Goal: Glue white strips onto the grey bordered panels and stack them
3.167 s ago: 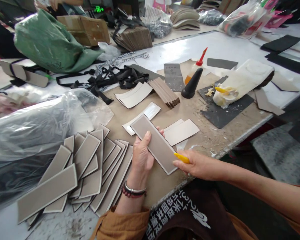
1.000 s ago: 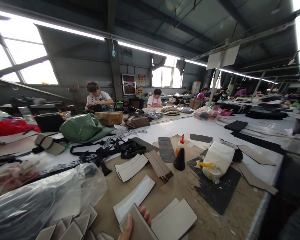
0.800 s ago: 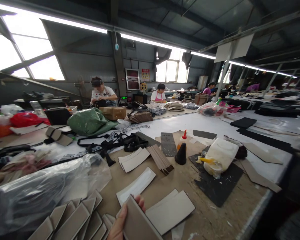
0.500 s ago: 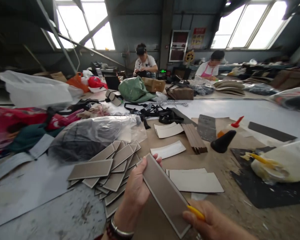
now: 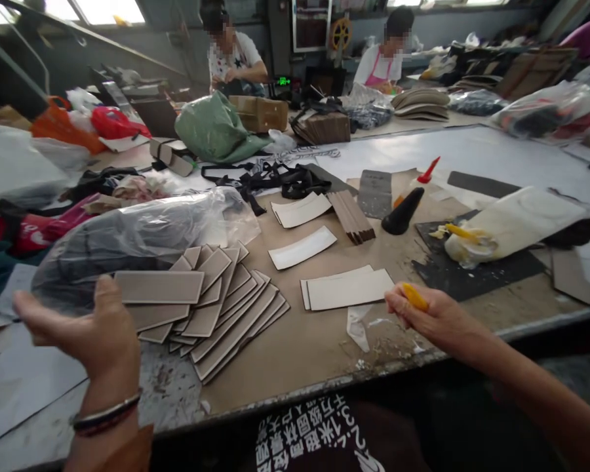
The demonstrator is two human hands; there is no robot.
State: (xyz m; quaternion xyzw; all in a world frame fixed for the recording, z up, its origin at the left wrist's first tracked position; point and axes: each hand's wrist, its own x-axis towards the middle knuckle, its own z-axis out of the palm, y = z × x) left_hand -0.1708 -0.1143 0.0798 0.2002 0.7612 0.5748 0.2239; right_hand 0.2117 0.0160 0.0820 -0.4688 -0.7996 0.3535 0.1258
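My left hand (image 5: 86,331) hovers open, fingers stretched out, at the left end of a fanned pile of grey-brown rectangular pieces (image 5: 211,308). The top piece (image 5: 160,286) lies just beyond its thumb, and the hand holds nothing. My right hand (image 5: 430,318) is closed round a small yellow tool (image 5: 413,296) near the table's front edge, right of a short stack of white pieces (image 5: 347,288). A crumpled bit of white backing paper (image 5: 358,324) lies between that stack and my right hand.
A clear plastic bag (image 5: 142,233) lies behind the pile. Further back are more white pieces (image 5: 302,248), a brown stack (image 5: 351,216), a black cone (image 5: 402,213), a glue bottle (image 5: 425,176), a glue-smeared container (image 5: 516,223) on a black mat, black straps, a green bag. Two people sit at the far side.
The camera tilted up to the hall, then back down. The grey piece my left hand held now lies on the pile, and that hand has swung left and opened. My right hand still grips the yellow tool.
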